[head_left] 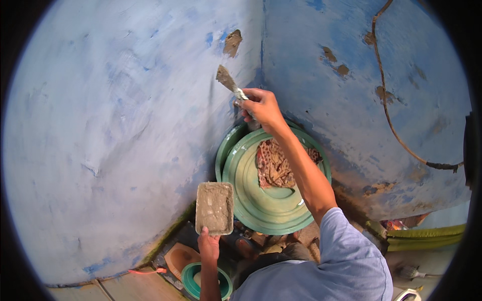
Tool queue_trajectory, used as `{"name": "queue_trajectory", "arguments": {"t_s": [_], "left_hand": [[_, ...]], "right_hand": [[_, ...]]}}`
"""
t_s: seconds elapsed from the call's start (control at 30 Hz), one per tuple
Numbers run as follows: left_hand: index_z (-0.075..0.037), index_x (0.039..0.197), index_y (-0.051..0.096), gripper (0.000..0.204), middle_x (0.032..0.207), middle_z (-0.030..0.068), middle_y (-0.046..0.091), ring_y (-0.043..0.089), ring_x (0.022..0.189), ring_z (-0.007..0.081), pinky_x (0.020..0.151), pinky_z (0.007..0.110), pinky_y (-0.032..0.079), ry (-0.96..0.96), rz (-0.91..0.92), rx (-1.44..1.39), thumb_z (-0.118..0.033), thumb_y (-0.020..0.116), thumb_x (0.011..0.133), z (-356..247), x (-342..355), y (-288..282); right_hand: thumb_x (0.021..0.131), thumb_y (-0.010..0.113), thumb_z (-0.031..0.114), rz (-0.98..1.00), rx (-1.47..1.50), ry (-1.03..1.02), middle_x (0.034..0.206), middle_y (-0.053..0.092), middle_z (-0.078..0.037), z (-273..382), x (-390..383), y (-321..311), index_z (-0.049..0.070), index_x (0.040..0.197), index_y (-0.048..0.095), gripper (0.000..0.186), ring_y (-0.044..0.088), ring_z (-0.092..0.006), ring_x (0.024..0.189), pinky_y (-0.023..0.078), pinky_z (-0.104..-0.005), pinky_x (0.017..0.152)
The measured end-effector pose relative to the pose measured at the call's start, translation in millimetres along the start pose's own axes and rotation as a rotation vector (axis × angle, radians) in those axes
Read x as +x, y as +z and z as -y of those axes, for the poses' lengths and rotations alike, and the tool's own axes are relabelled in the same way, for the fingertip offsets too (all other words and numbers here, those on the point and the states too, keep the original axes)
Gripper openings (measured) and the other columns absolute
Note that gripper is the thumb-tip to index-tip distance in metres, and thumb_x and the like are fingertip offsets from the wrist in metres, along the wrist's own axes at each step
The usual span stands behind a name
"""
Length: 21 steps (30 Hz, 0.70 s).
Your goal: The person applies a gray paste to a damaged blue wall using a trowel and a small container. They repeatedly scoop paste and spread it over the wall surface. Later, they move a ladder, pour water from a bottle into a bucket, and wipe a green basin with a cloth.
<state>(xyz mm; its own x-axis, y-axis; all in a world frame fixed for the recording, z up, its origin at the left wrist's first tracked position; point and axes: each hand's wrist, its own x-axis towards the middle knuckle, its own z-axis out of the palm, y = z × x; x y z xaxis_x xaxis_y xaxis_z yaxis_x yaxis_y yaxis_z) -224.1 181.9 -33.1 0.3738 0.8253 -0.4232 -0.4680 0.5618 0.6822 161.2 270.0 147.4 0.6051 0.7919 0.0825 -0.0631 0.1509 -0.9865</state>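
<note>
My right hand (258, 108) grips a putty knife (226, 78) by its whitish handle, its blade coated with grey-brown paste and raised near the pale blue wall, just below a fresh patch (232, 42) of similar paste. My left hand (208, 243) holds a small rectangular tray (213, 205) of wet paste from beneath its near end. Below my right arm, a round green plastic lid (241, 200) with a crumpled patterned cloth (273, 163) on it sits in the corner.
Blue walls (100, 125) meet in a corner. A loose cable (384, 85) runs down the right wall, beside dark patches. At floor level are a green bowl (196, 266), a wooden board (178, 256), a pink strip (148, 271) and green fabric (422, 236).
</note>
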Motion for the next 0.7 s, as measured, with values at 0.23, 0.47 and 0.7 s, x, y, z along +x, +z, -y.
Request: {"name": "queue_trajectory", "arguments": {"t_s": [0.23,0.47,0.7], "left_hand": [[0.003,0.131,0.042,0.051,0.129,0.0156,0.054,0.054,0.119,0.0287,0.1,0.046,0.045,0.056,0.032,0.004,-0.026,0.058,0.093,-3.4,15.5,20.4],[0.003,0.127,0.045,0.048,0.126,0.0161,0.056,0.057,0.115,0.0291,0.098,0.045,0.047,0.042,-0.003,-0.032,-0.026,0.06,0.092,1.1,3.4,18.6],[0.003,0.126,0.047,0.046,0.123,0.0161,0.058,0.059,0.112,0.0294,0.096,0.044,0.049,0.045,0.009,-0.049,-0.024,0.061,0.091,3.6,-3.0,17.9]], "right_hand": [[0.081,0.057,-0.004,-0.076,0.341,0.162,0.076,0.059,-0.016,17.3,54.6,-47.6,-0.014,0.095,0.055,0.018,0.06,-0.0196,0.06,0.053,-0.0283,0.049],[0.086,0.05,-0.003,-0.102,0.35,0.254,0.085,0.06,-0.024,72.0,115.0,-62.5,-0.019,0.101,0.046,0.023,0.062,-0.0189,0.062,0.058,-0.0223,0.05],[0.084,0.052,-0.004,0.005,0.234,0.211,0.09,0.057,-0.028,141.4,135.7,-44.7,-0.016,0.098,0.045,0.019,0.064,-0.0229,0.065,0.06,-0.0238,0.053]]}}
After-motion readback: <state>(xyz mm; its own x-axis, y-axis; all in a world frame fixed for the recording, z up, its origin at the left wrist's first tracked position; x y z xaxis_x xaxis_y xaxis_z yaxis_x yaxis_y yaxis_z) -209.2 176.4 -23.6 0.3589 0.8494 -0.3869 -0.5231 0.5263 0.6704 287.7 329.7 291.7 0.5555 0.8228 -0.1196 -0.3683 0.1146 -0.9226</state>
